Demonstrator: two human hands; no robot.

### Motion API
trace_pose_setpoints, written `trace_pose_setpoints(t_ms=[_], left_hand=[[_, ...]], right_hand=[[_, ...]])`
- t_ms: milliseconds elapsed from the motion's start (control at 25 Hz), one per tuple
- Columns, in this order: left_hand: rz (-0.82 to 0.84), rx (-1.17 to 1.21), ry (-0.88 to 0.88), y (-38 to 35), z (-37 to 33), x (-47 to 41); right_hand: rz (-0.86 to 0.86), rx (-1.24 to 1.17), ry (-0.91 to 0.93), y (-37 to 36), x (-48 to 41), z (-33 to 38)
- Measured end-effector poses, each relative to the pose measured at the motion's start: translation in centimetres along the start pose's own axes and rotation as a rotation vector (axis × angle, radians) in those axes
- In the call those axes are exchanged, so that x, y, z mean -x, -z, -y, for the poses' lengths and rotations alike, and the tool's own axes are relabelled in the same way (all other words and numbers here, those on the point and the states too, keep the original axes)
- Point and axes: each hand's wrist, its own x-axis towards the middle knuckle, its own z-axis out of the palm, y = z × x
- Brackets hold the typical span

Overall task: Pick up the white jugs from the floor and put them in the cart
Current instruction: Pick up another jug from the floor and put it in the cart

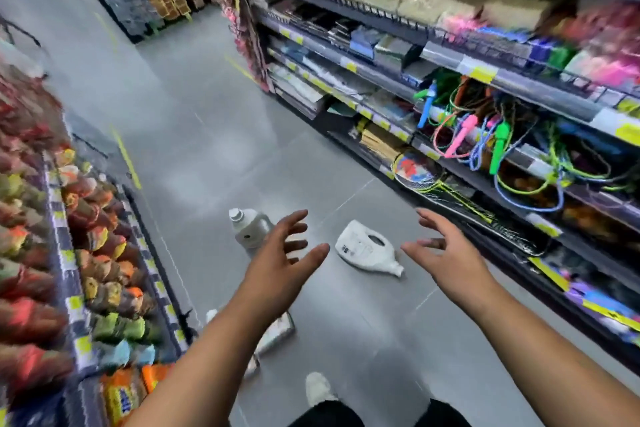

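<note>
One white jug point(367, 248) lies on its side on the grey floor, cap toward me. A second white jug point(246, 228) stands upright to its left, partly behind my left hand point(281, 263). A third jug point(274, 329) lies nearer me, mostly hidden under my left forearm. Both hands are stretched out above the floor with fingers spread, holding nothing. My right hand point(446, 253) hovers just right of the lying jug. No cart is in view.
Shelves of snack packs point(86, 253) line the left side of the aisle. Shelves with jump ropes point(485, 135) and rackets point(426, 177) line the right. My white shoe point(318, 388) stands on the floor tiles near the bottom. The aisle runs on ahead.
</note>
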Motion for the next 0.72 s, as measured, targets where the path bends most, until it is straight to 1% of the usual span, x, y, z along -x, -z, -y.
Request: trace_pose_setpoints(t_ms=[120,240,320,400,560,640,720], left_hand=[[0.132,-0.096,-0.062,2.3,-0.5,-7.6],[0.169,-0.179,-0.123,1.4,-1.2,-14.5],[0.213,-0.222,-0.149,-0.7,-1.6,-19.1],[0.250,-0.257,-0.138,-3.4,-1.0,-23.4],[0.306,-0.288,-0.117,-8.3,1.6,-30.6],[0.362,-0.297,-0.125,-11.0,3.6,-34.2],[0.423,-0.320,-0.123,-13.7,6.9,-37.8]], right_hand=[[-0.132,-0.071,-0.056,-2.6,-2.9,0.8],[-0.180,-0.083,-0.115,-3.9,-5.5,0.5],[-0.179,-0.086,-0.144,-4.1,-7.9,0.2],[-0.183,-0.081,-0.169,-4.0,-10.8,-1.2],[-0.109,0.074,-0.163,-4.1,-17.1,-5.5],[-0.137,0.101,-0.201,-4.5,-20.5,-8.3],[-0.214,0.080,-0.261,-5.8,-23.7,-11.7]])
